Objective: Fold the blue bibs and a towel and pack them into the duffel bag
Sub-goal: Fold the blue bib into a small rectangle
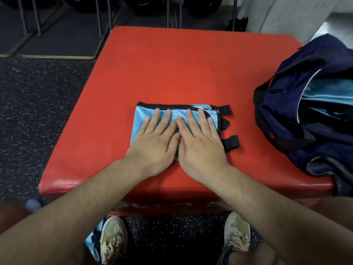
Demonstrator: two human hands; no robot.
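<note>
A folded light-blue bib (142, 116) with black trim and black strap tabs lies in the middle of the red padded box (172, 69). My left hand (155, 139) and my right hand (200, 142) press flat on it side by side, fingers straight. The navy duffel bag (313, 104) sits open at the box's right edge, with light-blue fabric (328, 90) showing inside. Another blue bib (93, 243) lies on the floor beside my left shoe.
Black speckled rubber floor (38, 111) surrounds the box. Metal rack legs (99, 18) and a dark mat (63, 41) stand at the back left. A white wall (286, 14) rises at the back right. My shoes (112, 238) are below the box's near edge.
</note>
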